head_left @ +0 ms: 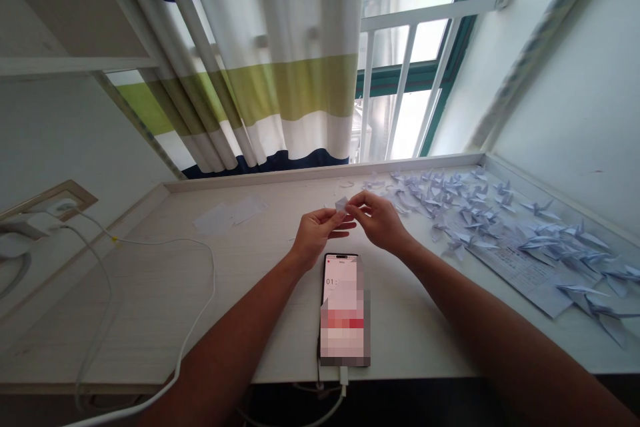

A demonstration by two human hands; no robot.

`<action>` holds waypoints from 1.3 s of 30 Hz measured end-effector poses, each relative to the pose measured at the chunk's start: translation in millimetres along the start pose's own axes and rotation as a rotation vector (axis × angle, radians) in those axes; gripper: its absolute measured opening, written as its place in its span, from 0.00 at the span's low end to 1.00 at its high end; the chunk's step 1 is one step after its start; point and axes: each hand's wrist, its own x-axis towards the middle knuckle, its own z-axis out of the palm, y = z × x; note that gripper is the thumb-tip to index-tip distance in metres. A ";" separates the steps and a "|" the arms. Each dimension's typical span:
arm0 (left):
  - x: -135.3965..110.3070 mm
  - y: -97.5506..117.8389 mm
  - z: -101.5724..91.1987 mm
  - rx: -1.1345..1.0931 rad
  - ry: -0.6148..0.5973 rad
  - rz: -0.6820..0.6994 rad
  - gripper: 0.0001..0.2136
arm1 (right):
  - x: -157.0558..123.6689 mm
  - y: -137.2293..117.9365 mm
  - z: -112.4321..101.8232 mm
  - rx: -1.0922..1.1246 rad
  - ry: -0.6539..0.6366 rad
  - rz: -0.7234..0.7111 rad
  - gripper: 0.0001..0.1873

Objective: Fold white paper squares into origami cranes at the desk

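Observation:
A small folded piece of white paper (341, 204) is held up between my two hands, above the middle of the desk. My left hand (320, 227) pinches its lower edge between thumb and fingers. At its right side, my right hand (374, 215) is closed with thumb and forefinger on the paper's edge. Many folded paper cranes (470, 213) lie in a loose heap to the right of my hands. Below my hands a phone (343, 307) lies face up, with part of its screen blurred.
Flat white paper sheets (233, 212) lie at the left. A printed sheet (525, 280) sits partly under the cranes. A white cable (213, 267) crosses the desk's left side from a wall socket (63, 207). A charging plug (343, 375) is in the phone. A striped curtain (280, 87) hangs behind.

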 end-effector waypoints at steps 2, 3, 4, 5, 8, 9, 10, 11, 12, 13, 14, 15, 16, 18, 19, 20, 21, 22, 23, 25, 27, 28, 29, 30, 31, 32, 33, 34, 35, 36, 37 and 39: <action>0.0 0.0 0.4 -0.003 0.006 -0.012 0.22 | -0.3 0.4 1.2 0.010 0.004 0.028 0.06; 0.1 -0.1 0.5 -0.008 0.007 -0.019 0.21 | -0.4 0.6 1.5 0.018 0.007 0.039 0.06; 0.3 -0.4 0.6 -0.012 0.006 -0.026 0.21 | -0.4 0.8 1.7 0.028 0.010 0.049 0.06; 0.4 -0.7 0.5 -0.015 0.004 -0.031 0.21 | -0.4 0.9 1.8 0.039 0.013 0.057 0.07; 0.7 -1.1 0.2 0.002 0.003 -0.042 0.21 | -0.3 0.4 2.1 0.057 0.017 0.066 0.07; 0.6 -0.9 0.2 0.009 0.008 -0.043 0.21 | -0.4 0.1 2.2 0.058 0.017 0.065 0.07; 0.3 -0.6 0.3 0.015 0.013 -0.043 0.21 | -0.4 -0.2 2.5 0.060 0.019 0.061 0.08; 0.0 -0.1 0.6 0.017 0.016 -0.044 0.20 | -0.5 -0.5 2.7 0.063 0.022 0.056 0.09; -0.4 0.5 0.9 0.014 0.018 -0.045 0.20 | -0.6 -0.8 3.0 0.067 0.027 0.050 0.09; -0.9 1.1 1.2 0.009 0.018 -0.046 0.20 | -0.7 -1.0 3.2 0.073 0.032 0.042 0.10; -1.4 1.8 1.6 0.002 0.017 -0.050 0.19 | -0.9 -1.2 3.4 0.083 0.039 0.034 0.10; -1.8 2.5 1.8 -0.006 0.017 -0.055 0.19 | -1.0 -1.5 3.5 0.096 0.049 0.026 0.11; -2.2 3.0 1.9 -0.015 0.019 -0.061 0.18 | -1.0 -2.0 3.5 0.112 0.057 0.019 0.11; -2.6 3.8 1.6 -0.033 0.018 -0.080 0.17 | -1.2 -3.3 3.4 0.145 0.068 0.014 0.12; -2.6 3.9 1.5 -0.041 0.016 -0.089 0.17 | -1.3 -4.1 3.4 0.159 0.072 0.017 0.12; -2.5 3.9 1.3 -0.047 0.016 -0.095 0.17 | -1.4 -4.9 3.5 0.173 0.074 0.023 0.13; -2.4 3.8 1.3 -0.050 0.019 -0.096 0.17 | -1.5 -5.5 3.7 0.186 0.074 0.031 0.13; -2.1 3.6 1.5 -0.050 0.023 -0.093 0.17 | -1.4 -5.9 4.0 0.203 0.075 0.041 0.14; -1.9 3.3 1.8 -0.047 0.029 -0.085 0.18 | -1.2 -5.9 4.3 0.220 0.076 0.054 0.14; -1.2 2.4 2.6 -0.041 0.034 -0.058 0.18 | -0.3 -4.7 4.5 0.248 0.073 0.083 0.14; -0.6 1.1 3.6 -0.032 0.036 -0.029 0.18 | 0.6 -2.6 4.1 0.250 0.052 0.106 0.17; -0.4 0.3 4.1 -0.024 0.035 -0.017 0.18 | 0.8 -1.6 3.7 0.243 0.027 0.111 0.18; -0.3 -0.6 4.6 -0.013 0.035 -0.008 0.18 | 0.8 -0.8 3.2 0.234 -0.014 0.111 0.19; -0.4 -1.6 5.0 -0.002 0.033 -0.003 0.19 | 0.5 -0.4 2.8 0.222 -0.059 0.108 0.19; -0.6 -2.5 5.5 0.008 0.028 0.000 0.19 | 0.1 -0.3 2.5 0.208 -0.096 0.105 0.20; -0.9 -3.3 5.9 0.015 0.021 0.002 0.19 | -0.5 -0.5 2.3 0.196 -0.119 0.104 0.21; -1.4 -3.9 6.2 0.017 0.011 0.003 0.19 | -1.2 -1.0 2.2 0.189 -0.127 0.106 0.22; -1.8 -4.0 6.2 0.015 0.000 0.001 0.18 | -1.7 -1.6 2.3 0.188 -0.125 0.109 0.23; -2.3 -3.7 6.0 0.007 -0.017 -0.002 0.18 | -2.0 -2.1 2.3 0.195 -0.118 0.114 0.24; -2.6 -3.0 5.3 -0.004 -0.045 -0.011 0.17 | -2.1 -2.6 2.3 0.212 -0.113 0.121 0.24; -2.8 -1.8 4.3 -0.018 -0.083 -0.026 0.16 | -2.1 -3.0 2.2 0.235 -0.116 0.127 0.23; -2.6 0.8 1.2 -0.046 -0.172 -0.069 0.16 | -1.7 -3.2 1.5 0.298 -0.123 0.142 0.24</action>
